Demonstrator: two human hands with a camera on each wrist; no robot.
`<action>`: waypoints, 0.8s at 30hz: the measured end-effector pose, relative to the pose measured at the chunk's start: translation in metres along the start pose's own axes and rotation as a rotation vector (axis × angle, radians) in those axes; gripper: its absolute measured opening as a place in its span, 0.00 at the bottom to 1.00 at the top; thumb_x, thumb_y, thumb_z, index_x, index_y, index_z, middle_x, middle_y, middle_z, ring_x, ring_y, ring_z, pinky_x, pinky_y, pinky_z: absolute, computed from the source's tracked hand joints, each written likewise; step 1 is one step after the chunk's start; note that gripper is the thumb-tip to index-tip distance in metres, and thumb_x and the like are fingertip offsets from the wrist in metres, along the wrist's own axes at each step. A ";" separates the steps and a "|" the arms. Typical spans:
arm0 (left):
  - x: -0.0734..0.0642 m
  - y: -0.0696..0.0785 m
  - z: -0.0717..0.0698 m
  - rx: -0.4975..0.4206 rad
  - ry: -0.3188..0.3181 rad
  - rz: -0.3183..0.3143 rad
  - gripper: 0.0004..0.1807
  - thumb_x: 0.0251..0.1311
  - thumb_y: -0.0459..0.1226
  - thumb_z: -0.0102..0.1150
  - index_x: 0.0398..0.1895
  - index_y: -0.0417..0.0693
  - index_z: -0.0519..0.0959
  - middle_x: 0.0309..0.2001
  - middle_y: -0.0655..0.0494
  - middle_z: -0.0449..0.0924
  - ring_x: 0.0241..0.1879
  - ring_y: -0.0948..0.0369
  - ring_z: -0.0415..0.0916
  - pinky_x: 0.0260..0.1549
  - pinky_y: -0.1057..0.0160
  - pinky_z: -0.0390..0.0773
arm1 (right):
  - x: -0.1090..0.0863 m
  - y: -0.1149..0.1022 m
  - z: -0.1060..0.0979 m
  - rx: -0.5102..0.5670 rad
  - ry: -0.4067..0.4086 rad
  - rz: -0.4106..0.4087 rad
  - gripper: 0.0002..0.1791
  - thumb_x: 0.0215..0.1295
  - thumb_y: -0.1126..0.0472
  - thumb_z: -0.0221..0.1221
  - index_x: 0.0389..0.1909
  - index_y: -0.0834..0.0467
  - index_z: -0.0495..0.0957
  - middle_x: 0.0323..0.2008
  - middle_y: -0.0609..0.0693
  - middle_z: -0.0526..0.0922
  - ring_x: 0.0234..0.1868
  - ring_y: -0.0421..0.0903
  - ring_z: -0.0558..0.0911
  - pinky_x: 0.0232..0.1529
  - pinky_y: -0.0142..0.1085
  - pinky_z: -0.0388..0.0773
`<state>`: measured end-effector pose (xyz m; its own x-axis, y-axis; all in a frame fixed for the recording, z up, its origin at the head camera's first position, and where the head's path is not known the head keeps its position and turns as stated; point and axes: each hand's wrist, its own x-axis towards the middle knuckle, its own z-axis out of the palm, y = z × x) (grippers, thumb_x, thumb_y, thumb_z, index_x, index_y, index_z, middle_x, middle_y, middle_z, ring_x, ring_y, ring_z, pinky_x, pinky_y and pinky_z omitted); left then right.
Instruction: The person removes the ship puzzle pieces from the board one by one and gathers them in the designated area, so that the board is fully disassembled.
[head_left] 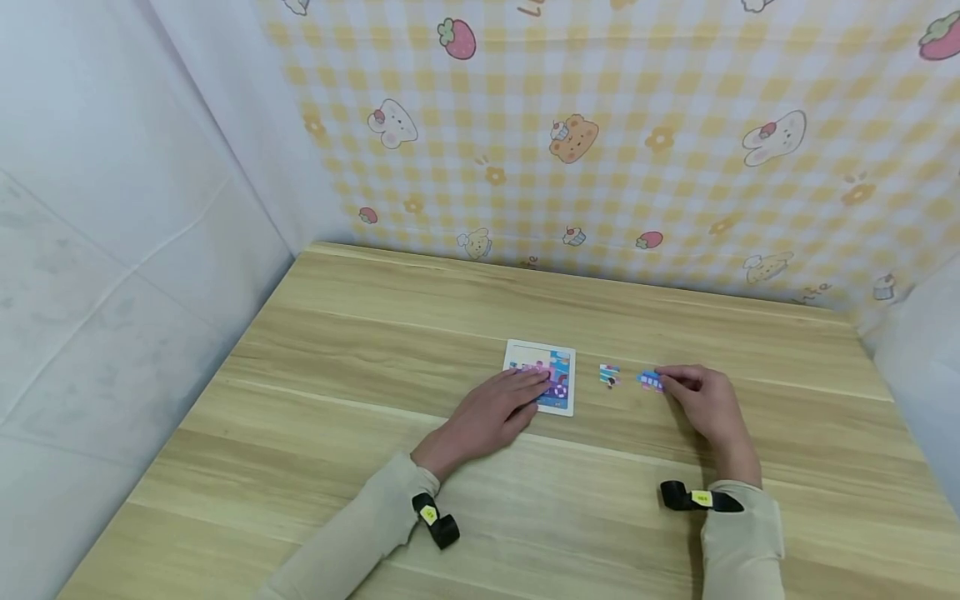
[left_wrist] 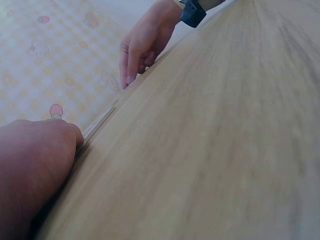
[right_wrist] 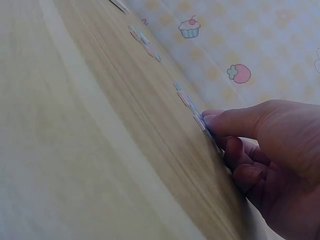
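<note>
My left hand (head_left: 491, 414) lies with its fingers stretched over a small jigsaw puzzle in a white-framed tray (head_left: 572, 383). Part of the picture shows pink and blue around those fingers, and a pale patch shows at the tray's top. To the right, my right hand (head_left: 708, 406) pinches the right end of a blue and purple puzzle piece (head_left: 649, 381) between thumb and forefinger, low over the table. In the right wrist view this piece (right_wrist: 190, 104) looks flat and close to the wood, with the thumb (right_wrist: 225, 122) at its near end.
Another striped puzzle piece (head_left: 609, 375) lies on the wooden table (head_left: 360, 350) between the tray and my right hand. A yellow checked cloth (head_left: 525, 192) hangs behind the table's far edge, and a pale wall covering (head_left: 135, 250) stands at the left.
</note>
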<state>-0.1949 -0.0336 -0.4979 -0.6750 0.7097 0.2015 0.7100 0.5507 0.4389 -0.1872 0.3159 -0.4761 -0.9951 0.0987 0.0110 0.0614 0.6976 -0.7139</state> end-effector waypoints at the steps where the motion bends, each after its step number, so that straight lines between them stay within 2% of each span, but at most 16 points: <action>1: 0.000 0.000 0.000 0.000 -0.002 -0.002 0.25 0.81 0.42 0.47 0.77 0.47 0.67 0.78 0.57 0.63 0.78 0.60 0.56 0.79 0.60 0.51 | 0.000 0.000 0.000 0.004 0.002 -0.002 0.14 0.76 0.61 0.60 0.52 0.65 0.87 0.48 0.61 0.84 0.39 0.44 0.74 0.36 0.26 0.71; 6: 0.001 -0.001 0.000 0.001 -0.014 -0.013 0.25 0.81 0.42 0.46 0.77 0.47 0.67 0.78 0.57 0.62 0.79 0.61 0.55 0.79 0.61 0.48 | 0.000 0.003 -0.001 0.061 0.007 0.005 0.16 0.78 0.58 0.59 0.55 0.65 0.85 0.50 0.61 0.85 0.39 0.38 0.73 0.36 0.25 0.71; 10: 0.002 -0.001 0.000 0.007 -0.017 -0.012 0.25 0.81 0.42 0.46 0.77 0.47 0.67 0.78 0.57 0.63 0.79 0.61 0.55 0.79 0.61 0.48 | 0.000 0.005 -0.002 0.102 0.011 0.017 0.19 0.79 0.54 0.57 0.56 0.65 0.85 0.47 0.55 0.85 0.36 0.36 0.72 0.35 0.25 0.71; 13: 0.003 -0.002 0.000 0.005 -0.017 -0.011 0.25 0.81 0.42 0.46 0.77 0.47 0.67 0.78 0.57 0.62 0.79 0.61 0.55 0.79 0.61 0.48 | 0.000 0.006 -0.003 0.105 0.005 0.008 0.19 0.77 0.54 0.61 0.56 0.64 0.85 0.46 0.52 0.85 0.37 0.37 0.73 0.35 0.25 0.71; 18: 0.003 -0.003 0.001 -0.006 -0.013 -0.008 0.25 0.81 0.42 0.47 0.77 0.47 0.67 0.78 0.57 0.63 0.79 0.61 0.55 0.79 0.61 0.49 | -0.001 0.006 -0.004 0.088 -0.027 -0.032 0.19 0.72 0.57 0.65 0.56 0.65 0.85 0.44 0.56 0.82 0.35 0.40 0.72 0.32 0.29 0.71; 24: 0.002 -0.004 0.000 -0.006 -0.010 -0.004 0.25 0.81 0.41 0.47 0.77 0.47 0.67 0.78 0.57 0.63 0.79 0.61 0.55 0.79 0.61 0.49 | -0.002 0.004 -0.005 0.062 -0.067 -0.048 0.18 0.74 0.59 0.63 0.59 0.64 0.84 0.44 0.57 0.80 0.36 0.44 0.71 0.31 0.31 0.69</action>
<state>-0.1990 -0.0341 -0.4997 -0.6760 0.7117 0.1911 0.7059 0.5512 0.4448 -0.1849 0.3227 -0.4755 -0.9999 0.0171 0.0009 0.0106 0.6550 -0.7555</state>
